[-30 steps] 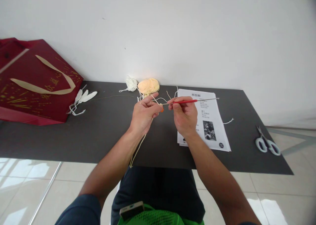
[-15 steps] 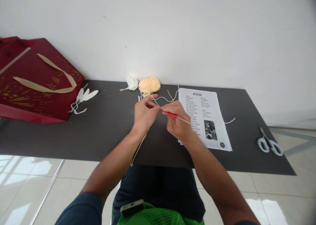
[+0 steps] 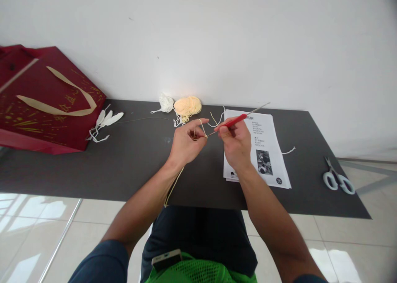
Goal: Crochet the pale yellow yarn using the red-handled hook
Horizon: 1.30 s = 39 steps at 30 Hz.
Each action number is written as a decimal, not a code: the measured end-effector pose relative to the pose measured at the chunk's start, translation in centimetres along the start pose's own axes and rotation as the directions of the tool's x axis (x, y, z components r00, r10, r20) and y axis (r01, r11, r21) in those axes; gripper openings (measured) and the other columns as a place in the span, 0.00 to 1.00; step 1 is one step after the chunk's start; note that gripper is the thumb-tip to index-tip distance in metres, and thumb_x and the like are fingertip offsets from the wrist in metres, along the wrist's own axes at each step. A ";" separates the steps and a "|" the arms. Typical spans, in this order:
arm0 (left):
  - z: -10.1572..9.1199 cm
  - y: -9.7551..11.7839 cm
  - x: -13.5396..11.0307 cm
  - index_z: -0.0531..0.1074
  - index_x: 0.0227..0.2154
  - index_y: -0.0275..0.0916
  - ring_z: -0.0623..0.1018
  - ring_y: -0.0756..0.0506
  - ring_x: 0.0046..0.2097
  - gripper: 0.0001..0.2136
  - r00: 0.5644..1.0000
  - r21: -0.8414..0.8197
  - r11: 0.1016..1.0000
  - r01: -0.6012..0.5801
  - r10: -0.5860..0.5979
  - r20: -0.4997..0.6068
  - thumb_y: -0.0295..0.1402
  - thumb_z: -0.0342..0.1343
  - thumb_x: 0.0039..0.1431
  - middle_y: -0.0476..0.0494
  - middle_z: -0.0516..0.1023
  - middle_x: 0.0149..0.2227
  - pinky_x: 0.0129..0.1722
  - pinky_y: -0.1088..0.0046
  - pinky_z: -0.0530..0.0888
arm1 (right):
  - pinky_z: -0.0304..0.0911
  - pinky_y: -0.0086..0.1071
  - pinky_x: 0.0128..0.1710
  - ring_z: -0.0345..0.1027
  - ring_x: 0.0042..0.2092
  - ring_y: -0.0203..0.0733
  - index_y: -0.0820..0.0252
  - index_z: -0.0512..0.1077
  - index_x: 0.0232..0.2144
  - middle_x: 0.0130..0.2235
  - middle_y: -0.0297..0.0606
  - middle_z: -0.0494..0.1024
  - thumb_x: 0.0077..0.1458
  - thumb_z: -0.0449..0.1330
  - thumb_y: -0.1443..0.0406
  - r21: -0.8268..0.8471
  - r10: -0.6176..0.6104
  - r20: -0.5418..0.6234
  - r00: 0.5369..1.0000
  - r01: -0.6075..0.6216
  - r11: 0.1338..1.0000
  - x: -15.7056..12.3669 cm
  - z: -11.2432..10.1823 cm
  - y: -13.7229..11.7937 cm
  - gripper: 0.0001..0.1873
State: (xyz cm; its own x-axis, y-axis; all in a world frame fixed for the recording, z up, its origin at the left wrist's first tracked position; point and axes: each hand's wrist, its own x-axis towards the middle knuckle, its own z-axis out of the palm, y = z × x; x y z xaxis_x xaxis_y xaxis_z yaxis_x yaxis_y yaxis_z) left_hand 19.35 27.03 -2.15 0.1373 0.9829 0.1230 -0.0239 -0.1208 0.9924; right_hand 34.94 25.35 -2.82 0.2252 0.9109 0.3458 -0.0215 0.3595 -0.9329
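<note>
From the head camera, the left hand (image 3: 186,144) hovers over the desk (image 3: 124,167) just left of the paper sheet (image 3: 266,150). Its fingers (image 3: 194,125) are curled narrow, pinching a loop of pale yarn (image 3: 202,127). The strand runs on under the wrist to the desk's near edge. The right hand (image 3: 237,144) lies over the paper's left edge, its fingers (image 3: 221,130) closed on the red handle of a crochet hook (image 3: 235,120). The hook's thin tip meets the yarn right at the left fingertips, and its far end slants up over the paper's top. A yarn ball (image 3: 187,106) sits left of the paper by the wall. Scissors (image 3: 336,179) lie well right of the paper and a red bag (image 3: 46,105) far left of it.
</note>
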 end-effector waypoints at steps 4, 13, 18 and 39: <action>-0.2 0.6 0.1 0.81 0.46 0.38 0.72 0.53 0.26 0.22 0.999 -0.081 0.997 -0.004 0.007 0.032 0.20 0.64 0.44 0.53 0.78 0.26 0.28 0.76 0.68 | 0.61 0.32 0.32 0.65 0.29 0.34 0.52 0.73 0.35 0.30 0.28 0.80 0.56 0.72 0.60 0.295 0.176 0.019 0.984 -0.174 0.939 0.7 0.0 0.0 0.11; -0.1 0.1 0.3 0.81 0.32 0.39 0.74 0.53 0.29 0.09 1.000 -0.310 0.951 0.022 -0.019 0.014 0.25 0.71 0.46 0.52 0.79 0.27 0.33 0.75 0.69 | 0.67 0.30 0.32 0.69 0.31 0.32 0.54 0.75 0.31 0.33 0.30 0.82 0.48 0.77 0.58 0.511 0.347 0.079 0.935 -0.337 0.791 0.5 0.9 -0.8 0.15; 0.0 -0.1 0.3 0.81 0.31 0.40 0.73 0.53 0.29 0.08 0.998 -0.359 0.933 0.017 -0.036 -0.046 0.25 0.71 0.47 0.52 0.78 0.28 0.33 0.75 0.68 | 0.72 0.31 0.37 0.72 0.34 0.33 0.52 0.78 0.31 0.37 0.31 0.84 0.50 0.76 0.57 0.516 0.326 0.039 0.945 -0.298 0.803 -0.1 2.0 -0.8 0.12; 0.2 0.2 0.4 0.80 0.51 0.41 0.74 0.54 0.31 0.24 0.980 -0.287 0.954 -0.090 0.034 -0.194 0.23 0.69 0.48 0.53 0.79 0.31 0.36 0.76 0.73 | 0.71 0.31 0.39 0.73 0.38 0.33 0.53 0.78 0.34 0.40 0.31 0.83 0.53 0.73 0.57 0.510 0.377 -0.028 0.926 -0.311 0.802 -1.0 3.4 -0.9 0.11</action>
State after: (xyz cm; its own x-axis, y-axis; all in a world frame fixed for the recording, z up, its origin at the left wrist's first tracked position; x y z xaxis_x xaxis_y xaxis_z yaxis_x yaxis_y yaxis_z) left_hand 19.56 27.40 -1.92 -0.0583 0.9865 0.1531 -0.3193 -0.1637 0.9334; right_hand 31.46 24.82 -1.98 0.2275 0.9732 -0.0346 -0.5845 0.1080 -0.8041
